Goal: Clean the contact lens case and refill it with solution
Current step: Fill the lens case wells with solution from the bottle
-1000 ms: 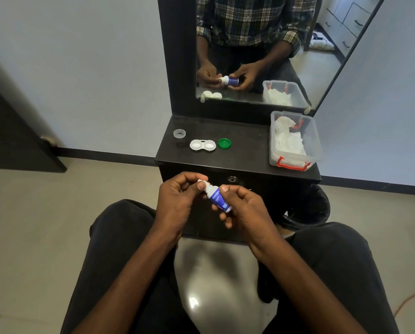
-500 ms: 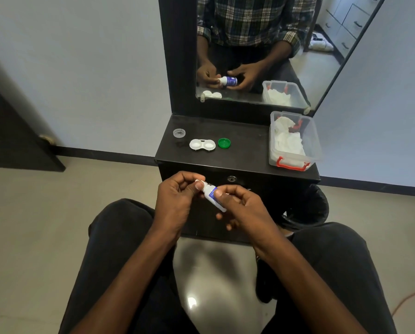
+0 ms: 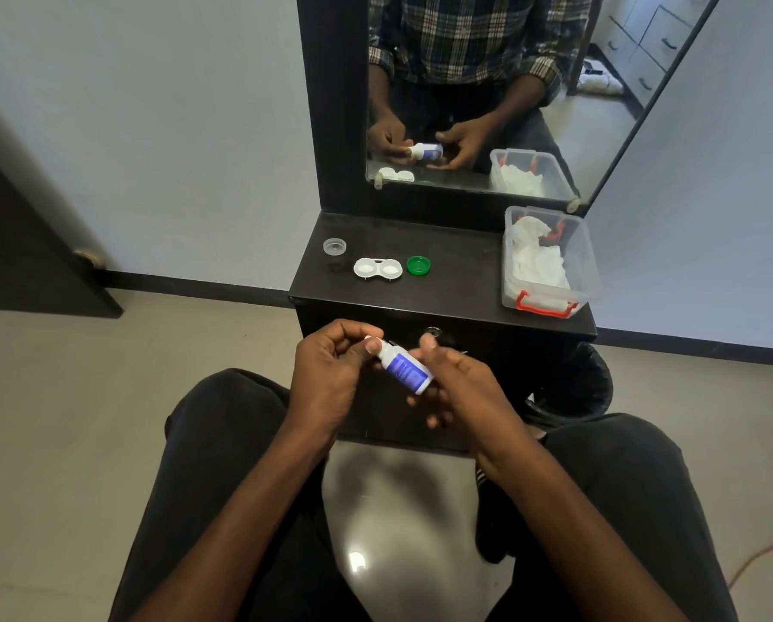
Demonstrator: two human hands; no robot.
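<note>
The left hand (image 3: 330, 374) pinches the cap of the bottle (image 3: 404, 369); the right hand (image 3: 456, 379) supports the body with loosely bent fingers. If the cap comes off suddenly, solution may spill on the lap. On the table (image 3: 456, 280): 1 open case (image 3: 377, 268), 2 caps, 1 green (image 3: 418, 265) and 1 clear (image 3: 334, 246), and 1 box (image 3: 550, 258).

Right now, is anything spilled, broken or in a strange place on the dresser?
Nothing stands out. The lens case lies open and flat on the dresser top, with the clear cap and green cap beside it. No spill is visible.
</note>
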